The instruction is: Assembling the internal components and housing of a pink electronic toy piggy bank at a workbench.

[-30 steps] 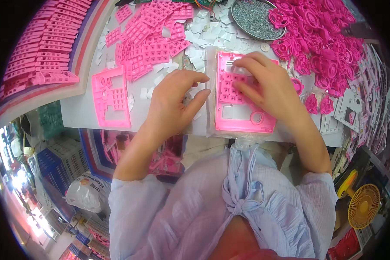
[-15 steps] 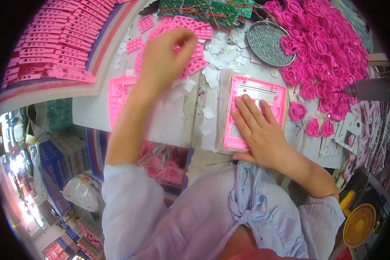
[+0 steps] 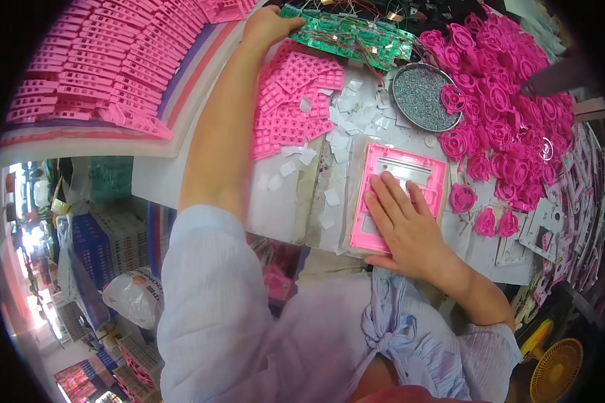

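My left hand [image 3: 270, 28] reaches to the far edge of the table. Its thumb and fingers close on the left end of a green circuit board [image 3: 346, 40], one of several with thin wires across them. My right hand [image 3: 406, 225] lies flat, fingers stretched, on a pink plastic housing [image 3: 357, 230] that rests in a pale holder in front of me. Inside the housing, a silvery strip [image 3: 403, 169] shows beyond my fingertips. Pink button keypads [image 3: 292, 101] lie piled between my left forearm and scattered white paper squares [image 3: 343, 144].
A round dish of small metal screws [image 3: 423, 97] stands right of the boards. Beside it is a heap of magenta ring-shaped parts [image 3: 497, 127], under a dark tool [image 3: 554, 77]. Stacked pink housings [image 3: 114, 60] fill the far left. White panels [image 3: 551, 228] lie at right; a yellow fan [image 3: 556, 369] stands below.
My left hand has moved from above the keypads to the circuit boards at the far edge. My right hand stays flat on the housing. The whole view has shifted slightly.
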A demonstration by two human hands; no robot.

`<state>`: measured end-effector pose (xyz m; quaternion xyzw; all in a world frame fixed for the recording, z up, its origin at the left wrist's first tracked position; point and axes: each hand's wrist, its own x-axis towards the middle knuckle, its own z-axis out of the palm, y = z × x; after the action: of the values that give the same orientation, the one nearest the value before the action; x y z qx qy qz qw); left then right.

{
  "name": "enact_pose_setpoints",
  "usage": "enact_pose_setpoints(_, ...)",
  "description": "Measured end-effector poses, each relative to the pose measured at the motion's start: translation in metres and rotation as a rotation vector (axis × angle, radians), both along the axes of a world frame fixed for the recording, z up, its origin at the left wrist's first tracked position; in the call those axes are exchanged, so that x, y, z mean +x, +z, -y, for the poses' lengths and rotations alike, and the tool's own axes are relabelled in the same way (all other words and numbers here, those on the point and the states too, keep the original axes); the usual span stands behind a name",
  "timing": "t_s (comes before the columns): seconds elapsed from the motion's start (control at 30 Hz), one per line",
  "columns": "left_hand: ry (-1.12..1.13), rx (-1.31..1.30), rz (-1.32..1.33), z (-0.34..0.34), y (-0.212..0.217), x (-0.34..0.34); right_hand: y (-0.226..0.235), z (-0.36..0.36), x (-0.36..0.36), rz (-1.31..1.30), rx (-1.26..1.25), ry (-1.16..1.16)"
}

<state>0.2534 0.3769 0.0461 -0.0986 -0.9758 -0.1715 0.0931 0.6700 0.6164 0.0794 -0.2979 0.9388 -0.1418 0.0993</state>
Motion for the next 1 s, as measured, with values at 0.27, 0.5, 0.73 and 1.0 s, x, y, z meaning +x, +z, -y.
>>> enact_pose_setpoints(0.27, -0.026, 0.747, -0.322, 0.001, 0.063, 0.086, 0.009, -0.014, -0.003, -0.141, -0.363, -0.034)
enact_pose_setpoints(0.5, -0.713, 0.421, -0.765, -0.039, 0.101, 0.234, 0.054, 0.001, -0.066, 0.415, -1.542, -0.473)
enact_pose_setpoints(0.73, -0.603, 0.496, -0.657, -0.007, 0.060, 0.283, 0.043, -0.001, -0.068, 0.480, -1.805, -0.597)
enact_pose_setpoints(1.0, -0.426, 1.255, 0.415, -0.029, 0.078, 0.337, 0.033, -0.017, -0.054, 0.512, -1.522, -0.458)
